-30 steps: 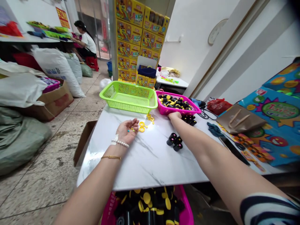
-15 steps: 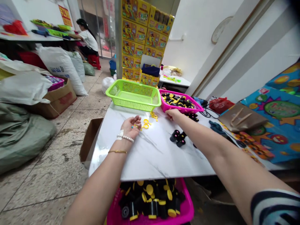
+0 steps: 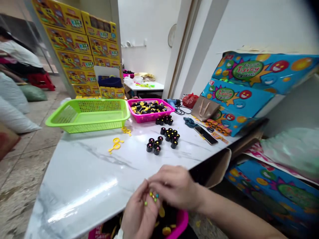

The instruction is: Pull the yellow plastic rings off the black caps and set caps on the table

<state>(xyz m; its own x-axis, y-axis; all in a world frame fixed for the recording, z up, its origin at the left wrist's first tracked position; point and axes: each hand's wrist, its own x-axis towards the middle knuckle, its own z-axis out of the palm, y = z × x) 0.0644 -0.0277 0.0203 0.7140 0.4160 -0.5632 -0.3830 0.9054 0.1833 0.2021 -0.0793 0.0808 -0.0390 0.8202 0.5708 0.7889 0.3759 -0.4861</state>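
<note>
My left hand (image 3: 141, 212) is cupped palm up near the table's front edge, holding several small coloured beads (image 3: 153, 196) in green, yellow and blue. Over it, my right hand (image 3: 174, 187) bends inward, its fingers drawn together at the left fingers; what they pinch is hidden. Beyond both hands stand short black cylinders (image 3: 157, 143) in groups, with pink or yellow dots on their tops. To the left lie yellow ring-shaped plastic pieces (image 3: 116, 144) with short stems. Under the hands, a pink basket (image 3: 183, 221) of black-and-yellow pieces is partly covered.
A green basket (image 3: 104, 126) and a pink basket (image 3: 149, 117) full of black-and-yellow cylinders stand at the table's back. At right lie a phone (image 3: 205, 135), a blue cloth (image 3: 190, 122), a brown bag (image 3: 204, 109) and blue cartons (image 3: 239, 96). A person (image 3: 18, 54) sits far left.
My view has swung right. My right hand has come back from beside the pink basket to my left hand, which is now closer to the table's front edge.
</note>
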